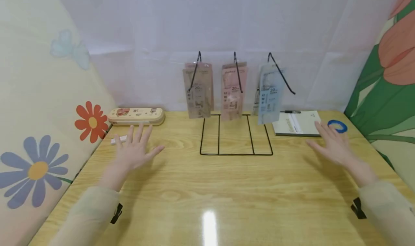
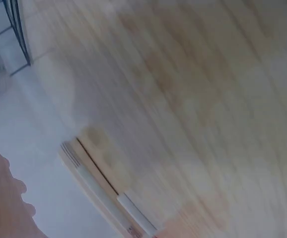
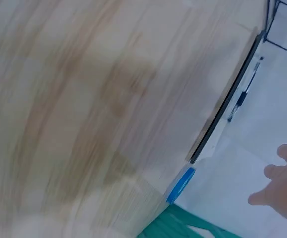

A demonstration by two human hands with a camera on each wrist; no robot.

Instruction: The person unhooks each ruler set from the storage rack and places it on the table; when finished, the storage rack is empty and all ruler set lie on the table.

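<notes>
My left hand [image 1: 134,150] is held over the left of the table with fingers spread, holding nothing. Nearest to it are a small white eraser-like block [image 1: 119,139] and a cream pencil case [image 1: 137,116] with printed pictures. On the right, my right hand [image 1: 334,145] is also spread and holds nothing, close to a notebook [image 1: 296,125] and a blue ring-shaped roll [image 1: 337,126]. Between the hands stands a black wire rack [image 1: 236,154]. From its hooks hang brownish packets [image 1: 198,94], pink packets [image 1: 232,94] and light blue packets [image 1: 270,94].
A black pen [image 1: 290,112] lies at the notebook's back edge. White cloth [image 1: 214,22] hangs behind the wooden table [image 1: 227,188]. Flower-printed cloth [image 1: 19,123] borders the left, and a tulip print [image 1: 395,66] the right.
</notes>
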